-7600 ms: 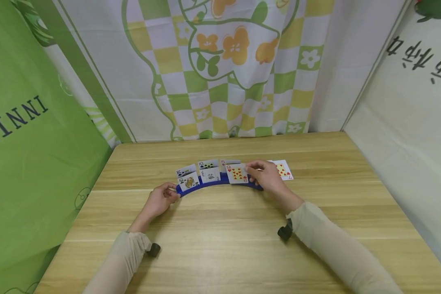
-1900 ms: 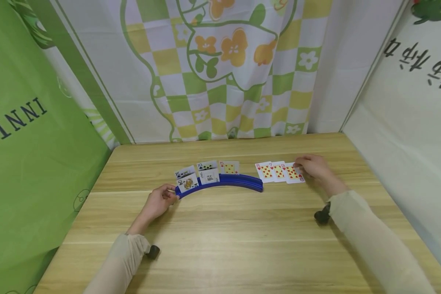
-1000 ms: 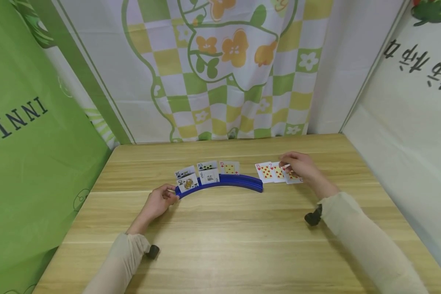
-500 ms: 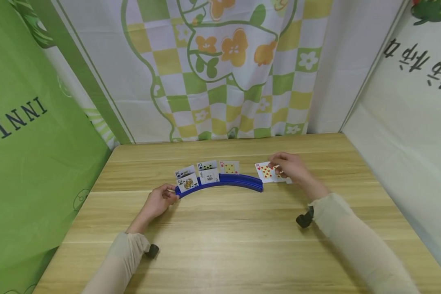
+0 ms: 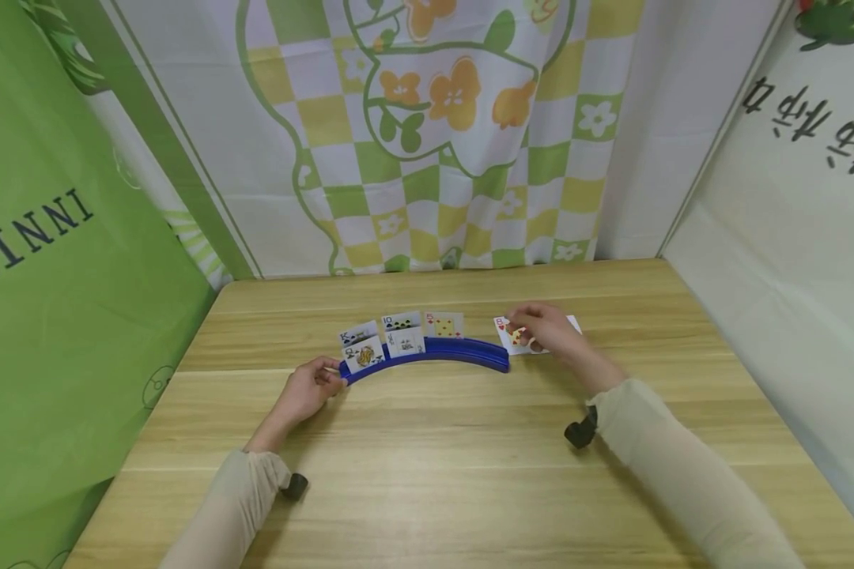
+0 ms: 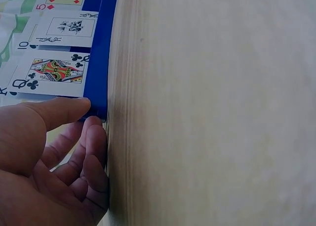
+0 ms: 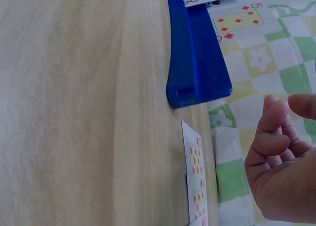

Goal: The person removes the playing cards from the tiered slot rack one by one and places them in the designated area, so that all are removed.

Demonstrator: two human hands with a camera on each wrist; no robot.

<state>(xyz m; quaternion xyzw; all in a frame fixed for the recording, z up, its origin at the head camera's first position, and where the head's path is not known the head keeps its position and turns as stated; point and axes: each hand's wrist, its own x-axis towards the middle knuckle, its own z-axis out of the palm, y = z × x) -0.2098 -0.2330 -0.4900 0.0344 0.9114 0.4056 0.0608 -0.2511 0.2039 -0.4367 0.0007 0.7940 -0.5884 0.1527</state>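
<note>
My left hand (image 5: pixel 313 389) pinches the left end of a curved blue card holder (image 5: pixel 462 352), with the thumb (image 6: pixel 69 107) along its end. Standing in the holder are a queen of clubs (image 5: pixel 365 355) before a king (image 5: pixel 359 331), a joker (image 5: pixel 406 343) before a ten (image 5: pixel 402 321), and a five of diamonds (image 5: pixel 444 325) in the back row. Right of the holder, my right hand (image 5: pixel 551 330) hovers above an eight of hearts (image 7: pixel 195 158); its thumb and fingertips stand apart with nothing between them. A seven (image 7: pixel 199 203) overlaps the eight.
All this stands on a wooden table (image 5: pixel 427 458), whose back edge meets a checked, flowered curtain (image 5: pixel 470 182). A green cloth (image 5: pixel 78 261) hangs at the left and a white one (image 5: pixel 776 261) at the right. The holder's right half has bare slots.
Earlier my right hand held the nine of hearts at the holder, then laid it on the table beside the seven. Since then it has moved left over the eight. My left hand stays put.
</note>
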